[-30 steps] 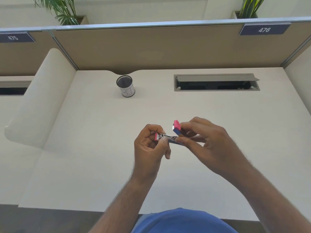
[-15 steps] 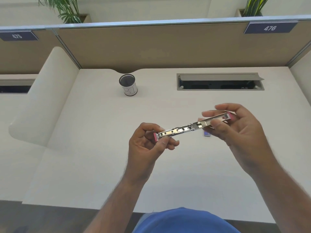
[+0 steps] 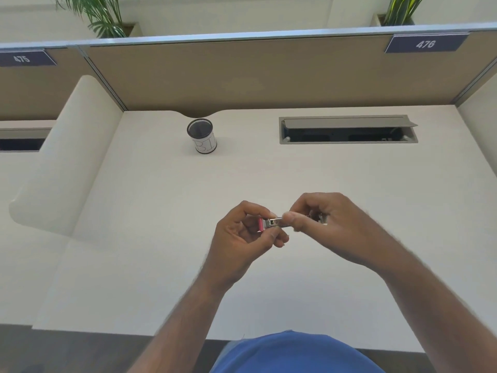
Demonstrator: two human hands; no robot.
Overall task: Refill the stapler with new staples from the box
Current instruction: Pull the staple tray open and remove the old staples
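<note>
A small pink and metal stapler (image 3: 272,223) is held above the middle of the desk (image 3: 161,238). My left hand (image 3: 247,238) pinches its pink left end between thumb and fingers. My right hand (image 3: 328,224) covers the stapler's right part, thumb and forefinger pressed on the metal channel. Only the pink end and a short piece of metal show between the hands. The staple box is hidden; I cannot see it.
A black mesh pen cup (image 3: 201,135) with a white label stands at the back of the desk. An open grey cable hatch (image 3: 348,129) is set into the desk at the back right. A tan partition (image 3: 242,76) closes the far side.
Half a second ago the stapler was swung open flat between my hands. My right hand has moved left toward the left hand and now covers most of it.
</note>
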